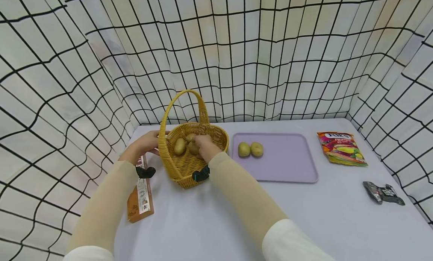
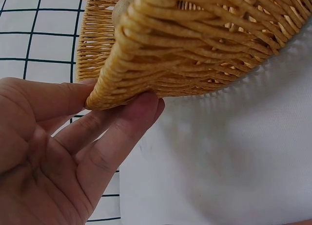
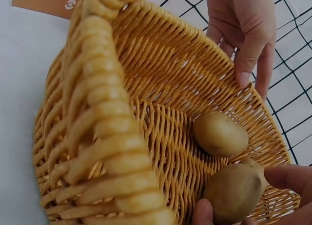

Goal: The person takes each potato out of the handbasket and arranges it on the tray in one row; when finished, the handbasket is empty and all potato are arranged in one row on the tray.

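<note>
A yellow wicker basket [image 1: 184,170] with a tall arched handle stands tilted at the left of the table. My left hand [image 1: 149,141] pinches its rim, thumb on one side and fingers beneath the weave, as the left wrist view shows. Inside the basket, my right hand [image 1: 207,147] grips a potato [image 3: 231,195] between thumb and fingers. Another potato [image 3: 220,134] lies beside it against the weave, and part of a third [image 1: 190,137] shows behind. Two more potatoes [image 1: 250,149] sit together on a lilac tray [image 1: 287,167].
Under my left forearm lies a brown-and-white package [image 1: 143,197], partly covered. At the right are a red-and-green candy bag [image 1: 341,148] and a dark shiny wrapped piece [image 1: 383,193]. Black netting over white cloth [image 1: 236,73] walls the table's back and sides.
</note>
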The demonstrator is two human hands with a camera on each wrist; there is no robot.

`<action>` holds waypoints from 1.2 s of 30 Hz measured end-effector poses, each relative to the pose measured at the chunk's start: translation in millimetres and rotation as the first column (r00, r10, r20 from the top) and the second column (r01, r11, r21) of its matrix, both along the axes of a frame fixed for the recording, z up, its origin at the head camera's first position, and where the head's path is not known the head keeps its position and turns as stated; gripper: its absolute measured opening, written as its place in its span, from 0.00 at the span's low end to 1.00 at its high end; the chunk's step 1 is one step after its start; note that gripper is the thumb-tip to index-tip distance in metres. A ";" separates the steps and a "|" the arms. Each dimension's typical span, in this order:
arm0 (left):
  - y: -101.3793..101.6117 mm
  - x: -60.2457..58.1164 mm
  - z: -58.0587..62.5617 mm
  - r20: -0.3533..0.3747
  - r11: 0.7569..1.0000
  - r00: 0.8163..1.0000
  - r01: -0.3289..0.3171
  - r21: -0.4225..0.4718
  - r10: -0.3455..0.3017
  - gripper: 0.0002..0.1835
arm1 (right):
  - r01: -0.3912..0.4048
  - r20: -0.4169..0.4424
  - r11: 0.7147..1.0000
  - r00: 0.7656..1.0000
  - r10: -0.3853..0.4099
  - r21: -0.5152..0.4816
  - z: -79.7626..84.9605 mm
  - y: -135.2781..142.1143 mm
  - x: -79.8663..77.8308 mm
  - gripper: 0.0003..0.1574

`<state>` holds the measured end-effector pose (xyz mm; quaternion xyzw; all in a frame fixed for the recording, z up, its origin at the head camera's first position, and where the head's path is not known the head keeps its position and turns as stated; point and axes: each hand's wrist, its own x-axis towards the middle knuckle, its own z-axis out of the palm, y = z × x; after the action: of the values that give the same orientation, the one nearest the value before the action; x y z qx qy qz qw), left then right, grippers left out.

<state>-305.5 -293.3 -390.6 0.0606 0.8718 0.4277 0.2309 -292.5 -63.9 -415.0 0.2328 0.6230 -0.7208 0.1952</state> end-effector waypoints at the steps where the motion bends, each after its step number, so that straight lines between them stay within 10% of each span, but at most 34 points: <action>1: 1.4 -0.9 0.2 -0.001 1.000 1.000 0.001 0.003 -0.001 0.35 | 0.001 0.002 1.000 1.000 -0.001 0.008 -0.9 1.1 -0.3 0.41; 36: 2.2 1.6 2.4 -0.006 1.000 1.000 -0.016 -0.025 0.016 0.34 | -0.103 -0.021 0.994 0.994 0.103 0.025 -1.6 19.2 -12.8 0.32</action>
<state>-303.9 -291.1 -388.2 0.0518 0.8782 0.4185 0.2257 -305.3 -44.8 -416.6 0.1946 0.6449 -0.7049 0.2223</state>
